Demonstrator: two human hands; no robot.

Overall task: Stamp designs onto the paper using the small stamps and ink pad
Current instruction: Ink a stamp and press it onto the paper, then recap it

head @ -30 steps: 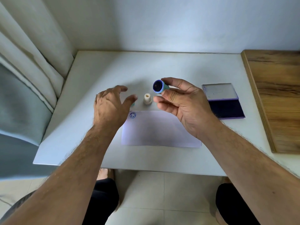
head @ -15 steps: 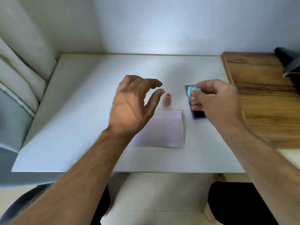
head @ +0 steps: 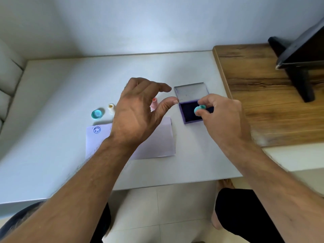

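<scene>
I'm pinching the teal stamp [head: 199, 110] w/ my right hand [head: 221, 118], pressing it on the ink pad [head: 188, 114]. My left hand [head: 138, 113] is hovering loose, grasping nothing, over the paper [head: 157, 142] on the surface [head: 52, 120].

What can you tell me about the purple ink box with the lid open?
The ink pad is a small, flat purple case that looks like plastic, lying on the white table just right of the paper. Its pale grey lid is folded back flat on the far side. Inside is a dark, navy-looking pad. The right hand holds a small teal stamp down on the pad. The left hand hovers beside the case; whether its thumb touches the edge is unclear.
</scene>
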